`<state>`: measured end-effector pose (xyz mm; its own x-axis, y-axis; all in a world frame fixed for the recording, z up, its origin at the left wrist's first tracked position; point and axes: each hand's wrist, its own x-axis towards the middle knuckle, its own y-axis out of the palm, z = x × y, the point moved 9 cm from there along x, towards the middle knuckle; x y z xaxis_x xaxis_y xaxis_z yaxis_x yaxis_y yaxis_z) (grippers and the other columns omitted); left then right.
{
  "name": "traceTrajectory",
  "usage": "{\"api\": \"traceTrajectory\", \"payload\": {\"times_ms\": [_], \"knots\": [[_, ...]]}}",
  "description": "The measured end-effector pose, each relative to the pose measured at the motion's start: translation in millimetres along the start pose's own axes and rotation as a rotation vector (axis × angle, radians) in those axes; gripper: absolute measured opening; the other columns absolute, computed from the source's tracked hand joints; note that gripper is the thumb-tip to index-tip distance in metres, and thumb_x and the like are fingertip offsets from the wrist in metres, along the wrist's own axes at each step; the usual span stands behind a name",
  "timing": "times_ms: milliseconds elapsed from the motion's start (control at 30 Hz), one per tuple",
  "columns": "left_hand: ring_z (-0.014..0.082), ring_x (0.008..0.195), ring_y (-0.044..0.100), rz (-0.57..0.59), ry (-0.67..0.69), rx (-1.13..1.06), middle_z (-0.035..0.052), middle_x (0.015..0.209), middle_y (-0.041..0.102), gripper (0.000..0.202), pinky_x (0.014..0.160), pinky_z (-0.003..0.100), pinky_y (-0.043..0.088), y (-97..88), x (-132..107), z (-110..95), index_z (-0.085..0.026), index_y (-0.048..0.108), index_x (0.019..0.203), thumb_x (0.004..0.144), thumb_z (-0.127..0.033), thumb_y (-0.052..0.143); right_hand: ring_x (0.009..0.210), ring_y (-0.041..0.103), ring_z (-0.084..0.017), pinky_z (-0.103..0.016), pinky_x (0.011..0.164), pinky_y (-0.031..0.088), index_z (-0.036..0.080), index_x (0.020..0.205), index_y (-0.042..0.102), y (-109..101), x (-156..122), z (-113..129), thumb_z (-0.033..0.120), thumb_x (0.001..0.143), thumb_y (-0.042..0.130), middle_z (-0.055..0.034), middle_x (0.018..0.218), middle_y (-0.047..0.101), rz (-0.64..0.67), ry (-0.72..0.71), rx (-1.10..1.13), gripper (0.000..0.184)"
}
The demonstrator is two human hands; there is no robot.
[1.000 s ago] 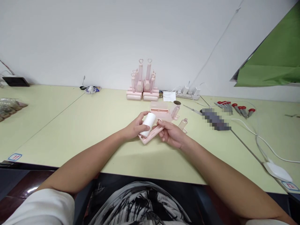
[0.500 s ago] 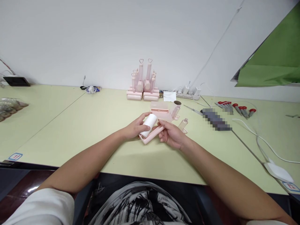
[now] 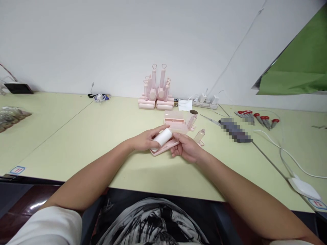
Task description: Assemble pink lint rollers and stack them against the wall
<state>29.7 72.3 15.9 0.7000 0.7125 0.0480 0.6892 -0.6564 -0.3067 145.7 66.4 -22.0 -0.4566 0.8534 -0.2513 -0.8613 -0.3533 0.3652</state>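
Observation:
My left hand [image 3: 146, 139] is closed around a white lint roller refill [image 3: 163, 136], thumb on its near end. The roll lies slantwise against a pink plastic roller frame [image 3: 163, 149]. My right hand [image 3: 187, 147] pinches the right end of that frame between thumb and fingers. Just beyond the hands sits an open pink case [image 3: 174, 121] with a translucent lid. Right of the case lie a clear pink handle [image 3: 192, 121] and a second clear handle [image 3: 199, 136], each with a small loop.
Several pink lint rollers [image 3: 155, 92] stand by the wall. A power strip [image 3: 204, 103] with chargers is behind right. Red-tipped screwdrivers [image 3: 265, 119], a blurred dark object [image 3: 235, 130] and a white cable [image 3: 288, 158] lie to the right. Plastic-wrapped items [image 3: 12, 117] sit far left.
The white roll has tipped to a flatter slant, closer along the pink frame. My left hand has shifted slightly left with it, and the frame has turned a little.

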Motion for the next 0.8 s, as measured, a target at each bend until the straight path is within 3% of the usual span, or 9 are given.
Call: {"api": "traceTrajectory", "payload": {"times_ms": [233,367,500,600,800], "knots": [[0.0316,0.128,0.049,0.040,0.173,0.178,0.0074,0.146,0.050,0.088,0.105,0.042,0.040,4.7,-3,-17,-0.024,0.024,0.156,0.077,-0.030,0.062,0.044,0.061,-0.014,-0.027,0.040,0.057,0.015,0.089,0.066,-2,-2,3,0.052,0.086,0.063,-0.0032,0.062,0.068,-0.043,-0.025,-0.081,0.037],[0.0290,0.121,0.056,-0.010,0.148,0.365,0.0102,0.142,0.054,0.089,0.101,0.041,0.044,8.6,-4,-20,-0.022,0.012,0.158,0.085,-0.042,0.059,0.045,0.062,-0.014,-0.027,0.045,0.057,0.014,0.083,0.066,0,-5,11,0.060,0.076,0.070,-0.0044,0.061,0.068,-0.039,-0.125,-0.241,0.047],[0.0285,0.120,0.056,-0.106,0.113,0.425,0.0133,0.138,0.057,0.078,0.099,0.039,0.044,5.8,-2,-19,-0.017,0.032,0.151,0.088,-0.058,0.053,0.051,0.065,-0.016,-0.028,0.051,0.057,0.015,0.079,0.063,7,-9,17,0.063,0.074,0.071,-0.0018,0.058,0.064,-0.008,-0.212,-0.428,0.049],[0.0288,0.117,0.057,-0.147,0.121,0.430,0.0137,0.136,0.058,0.076,0.096,0.038,0.045,3.1,-2,-19,-0.016,0.042,0.145,0.087,-0.065,0.050,0.053,0.064,-0.015,-0.029,0.052,0.056,0.016,0.075,0.063,12,-12,22,0.062,0.075,0.070,-0.0024,0.068,0.063,0.025,-0.293,-0.519,0.046],[0.0218,0.095,0.063,-0.141,0.092,0.394,0.0049,0.108,0.069,0.050,0.083,0.031,0.047,3.9,-1,-27,-0.019,0.064,0.114,0.089,-0.060,0.051,0.057,0.061,-0.011,-0.029,0.056,0.054,0.016,0.069,0.063,14,-13,28,0.057,0.081,0.067,-0.0037,0.085,0.059,0.029,-0.407,-0.652,0.043]]}}
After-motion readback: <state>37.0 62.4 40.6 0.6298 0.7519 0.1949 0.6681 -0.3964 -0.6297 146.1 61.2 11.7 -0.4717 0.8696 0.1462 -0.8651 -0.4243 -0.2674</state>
